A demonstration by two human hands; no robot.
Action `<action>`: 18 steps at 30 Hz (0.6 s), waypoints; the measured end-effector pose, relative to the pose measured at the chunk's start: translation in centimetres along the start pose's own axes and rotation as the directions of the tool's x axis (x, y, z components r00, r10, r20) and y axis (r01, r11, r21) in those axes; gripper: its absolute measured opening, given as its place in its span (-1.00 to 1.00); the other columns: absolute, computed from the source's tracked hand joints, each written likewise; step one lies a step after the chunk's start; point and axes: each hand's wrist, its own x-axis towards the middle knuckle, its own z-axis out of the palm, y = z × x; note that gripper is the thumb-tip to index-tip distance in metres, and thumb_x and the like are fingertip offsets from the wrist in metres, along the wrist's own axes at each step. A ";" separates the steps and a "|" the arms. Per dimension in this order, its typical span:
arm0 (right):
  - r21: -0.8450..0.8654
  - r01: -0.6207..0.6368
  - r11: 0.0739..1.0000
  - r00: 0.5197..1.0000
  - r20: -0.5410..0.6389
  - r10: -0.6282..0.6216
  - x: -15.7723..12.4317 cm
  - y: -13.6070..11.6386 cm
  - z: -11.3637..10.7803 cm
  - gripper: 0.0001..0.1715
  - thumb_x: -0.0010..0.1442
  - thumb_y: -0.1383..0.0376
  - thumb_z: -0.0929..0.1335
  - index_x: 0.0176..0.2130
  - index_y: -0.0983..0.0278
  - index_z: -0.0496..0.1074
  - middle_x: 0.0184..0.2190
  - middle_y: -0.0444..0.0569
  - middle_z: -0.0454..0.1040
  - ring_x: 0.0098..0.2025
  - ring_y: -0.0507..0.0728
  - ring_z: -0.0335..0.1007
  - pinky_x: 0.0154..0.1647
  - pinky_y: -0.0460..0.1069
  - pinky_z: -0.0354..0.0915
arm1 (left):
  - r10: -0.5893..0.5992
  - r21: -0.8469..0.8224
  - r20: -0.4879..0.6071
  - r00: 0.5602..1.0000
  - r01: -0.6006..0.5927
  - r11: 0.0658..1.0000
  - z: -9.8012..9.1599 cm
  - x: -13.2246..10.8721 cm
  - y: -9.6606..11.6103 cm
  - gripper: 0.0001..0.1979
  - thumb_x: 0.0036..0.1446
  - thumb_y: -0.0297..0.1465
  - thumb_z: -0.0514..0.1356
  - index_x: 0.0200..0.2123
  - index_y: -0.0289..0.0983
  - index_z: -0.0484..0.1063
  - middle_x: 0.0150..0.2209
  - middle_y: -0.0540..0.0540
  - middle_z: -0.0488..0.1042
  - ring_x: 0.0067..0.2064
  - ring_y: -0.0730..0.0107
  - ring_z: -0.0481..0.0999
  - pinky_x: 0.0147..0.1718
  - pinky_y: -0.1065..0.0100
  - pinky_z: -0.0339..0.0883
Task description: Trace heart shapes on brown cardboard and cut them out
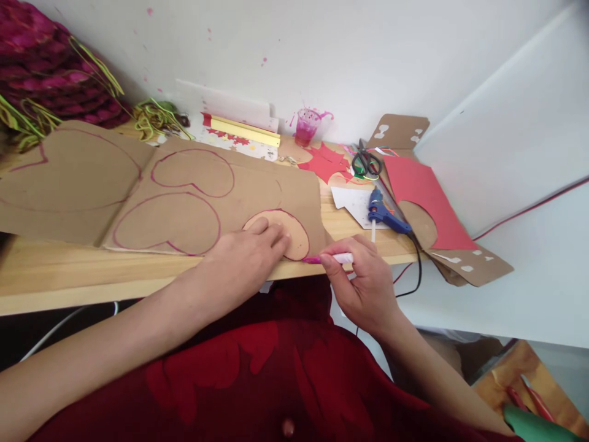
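Observation:
A brown cardboard sheet (257,175) lies along the wooden table, with several purple outlines drawn on it. On its right end rests a tan oval template (298,236), its edge ringed by a dark purple line. My left hand (246,252) lies on the template with fingers extended, pressing its left part. My right hand (363,279) is closed around a marker (341,258) with a white barrel and pink end. The marker's tip meets the template's lower right edge. Part of the template is hidden beneath my left fingers.
A blue glue gun (386,215), scissors (367,162) and red paper (432,196) lie to the right. Behind the cardboard are a pink-stained cup (307,127), a yellow strip (246,131) and green yarn (156,120). The table edge (156,287) runs near my body.

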 end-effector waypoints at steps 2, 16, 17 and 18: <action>0.017 -0.013 1.000 1.000 0.005 0.013 0.0 -0.1 0.1 -0.87 0.41 0.28 0.34 -0.25 0.18 0.44 -0.39 -0.08 0.54 -0.29 0.15 0.39 -0.18 0.10 0.27 | 0.002 -0.003 -0.002 1.000 -0.002 1.000 0.1 0.0 0.0 -0.52 0.29 -0.57 0.15 0.26 -0.27 0.35 0.18 -0.26 0.46 0.18 0.06 0.45 -0.37 0.29 0.47; 0.135 -0.081 0.988 0.997 -0.006 0.083 0.3 1.0 0.3 -0.86 0.40 0.27 0.37 -0.27 0.14 0.47 -0.37 -0.12 0.57 -0.31 0.13 0.46 -0.19 0.07 0.32 | 0.022 -0.034 -0.027 0.999 -0.023 0.999 0.4 0.0 -0.4 -0.51 0.27 -0.59 0.17 0.24 -0.24 0.37 0.18 -0.23 0.46 0.18 0.07 0.44 -0.33 0.29 0.48; 0.139 -0.082 0.987 0.997 0.002 0.083 0.3 1.0 0.3 -0.85 0.40 0.26 0.37 -0.27 0.14 0.47 -0.37 -0.11 0.57 -0.30 0.13 0.46 -0.19 0.07 0.32 | 0.019 -0.031 -0.023 1.000 -0.020 0.999 0.4 0.0 -0.4 -0.51 0.27 -0.60 0.16 0.25 -0.23 0.37 0.18 -0.23 0.46 0.18 0.07 0.44 -0.34 0.29 0.48; 0.143 -0.084 0.986 0.996 0.011 0.084 0.3 1.0 0.3 -0.85 0.40 0.26 0.36 -0.27 0.14 0.47 -0.37 -0.11 0.58 -0.31 0.14 0.46 -0.20 0.07 0.32 | 0.017 -0.026 -0.020 1.000 -0.017 1.000 0.4 -0.1 -0.4 -0.51 0.27 -0.60 0.16 0.25 -0.23 0.37 0.18 -0.23 0.46 0.18 0.07 0.44 -0.35 0.29 0.47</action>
